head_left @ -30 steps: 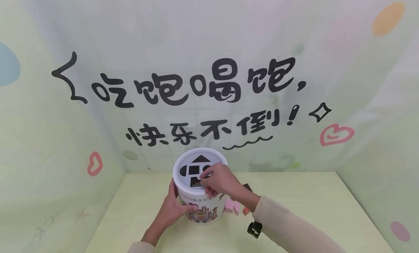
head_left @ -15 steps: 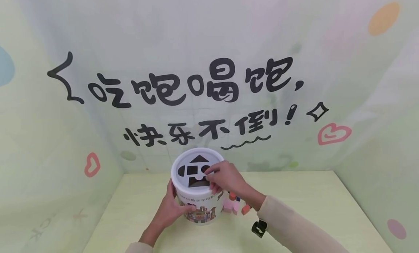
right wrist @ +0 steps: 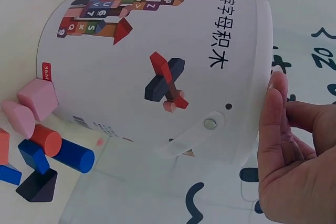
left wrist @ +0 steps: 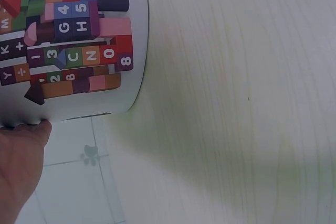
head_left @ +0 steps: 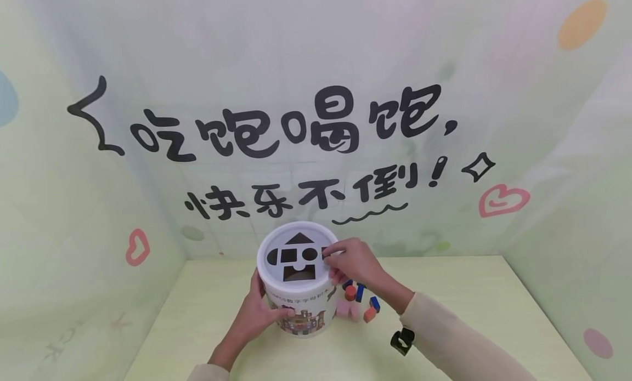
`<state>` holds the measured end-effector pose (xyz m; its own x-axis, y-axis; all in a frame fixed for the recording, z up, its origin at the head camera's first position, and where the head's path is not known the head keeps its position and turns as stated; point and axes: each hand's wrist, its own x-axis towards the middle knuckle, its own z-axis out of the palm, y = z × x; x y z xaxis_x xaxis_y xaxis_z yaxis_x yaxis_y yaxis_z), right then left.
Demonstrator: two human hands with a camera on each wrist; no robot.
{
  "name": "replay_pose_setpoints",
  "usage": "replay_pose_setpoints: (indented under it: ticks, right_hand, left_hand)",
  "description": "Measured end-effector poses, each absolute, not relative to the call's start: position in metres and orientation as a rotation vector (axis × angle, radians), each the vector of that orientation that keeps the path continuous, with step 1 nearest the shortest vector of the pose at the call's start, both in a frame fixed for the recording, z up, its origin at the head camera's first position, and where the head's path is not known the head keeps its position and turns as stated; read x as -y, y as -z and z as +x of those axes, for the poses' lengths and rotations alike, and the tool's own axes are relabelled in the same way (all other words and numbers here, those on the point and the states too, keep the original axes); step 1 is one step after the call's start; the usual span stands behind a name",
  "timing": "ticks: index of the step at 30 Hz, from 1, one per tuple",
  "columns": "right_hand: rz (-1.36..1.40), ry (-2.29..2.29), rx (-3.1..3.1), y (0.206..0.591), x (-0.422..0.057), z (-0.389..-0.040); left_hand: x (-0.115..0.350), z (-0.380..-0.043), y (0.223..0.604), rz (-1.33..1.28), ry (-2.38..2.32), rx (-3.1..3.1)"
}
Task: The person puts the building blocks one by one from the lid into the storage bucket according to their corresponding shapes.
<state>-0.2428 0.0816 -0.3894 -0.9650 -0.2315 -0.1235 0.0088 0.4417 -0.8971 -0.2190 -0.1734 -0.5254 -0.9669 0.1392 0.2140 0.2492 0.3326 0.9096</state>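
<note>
A white toy-block bucket (head_left: 301, 315) stands on the table, its white lid (head_left: 269, 277) pierced by shaped holes. My left hand (head_left: 254, 312) grips the bucket's left side, thumb across the printed front; in the left wrist view only part of that hand (left wrist: 21, 166) shows beside the bucket (left wrist: 79, 106). Over the lid's right edge is my right hand (head_left: 357, 263), its fingertips beside a dark hole partly covered by them. In the right wrist view, the right hand's fingers (right wrist: 273, 124) lie along the lid rim. Whether anything is between thumb and fingers is hidden.
Right of the bucket lie pink blocks (head_left: 344, 308), an orange block (head_left: 370, 314), a red-orange cylinder (right wrist: 46, 140), a blue cylinder (right wrist: 74, 156) and a dark block (right wrist: 37, 186). A white handle (right wrist: 194, 135) hangs on the bucket. A printed backdrop (head_left: 276, 52) rises behind the table.
My right hand has moved right across the lid, from the lower hole to the right edge, uncovering the round hole and more blocks. My left hand keeps its hold.
</note>
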Motion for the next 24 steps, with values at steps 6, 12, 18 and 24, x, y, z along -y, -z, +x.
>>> replay_pose_setpoints:
  ticks: [6,12,18,24]
  right_hand:
    - [-0.133,1.568,-2.464,0.394,-0.090,-0.247]
    - [-0.063,1.633,-2.434,0.399,-0.098,-0.252]
    - [-0.018,1.665,-2.426,0.403,-0.109,-0.254]
    - [0.015,1.676,-2.404,0.405,-0.117,-0.254]
  left_hand:
    - [0.175,-0.218,0.521,-0.348,1.717,2.493]
    - [0.174,-0.217,0.519,-0.346,1.728,2.492]
    - [0.173,-0.217,0.522,-0.374,1.736,2.481]
    - [0.173,-0.218,0.524,-0.354,1.718,2.490]
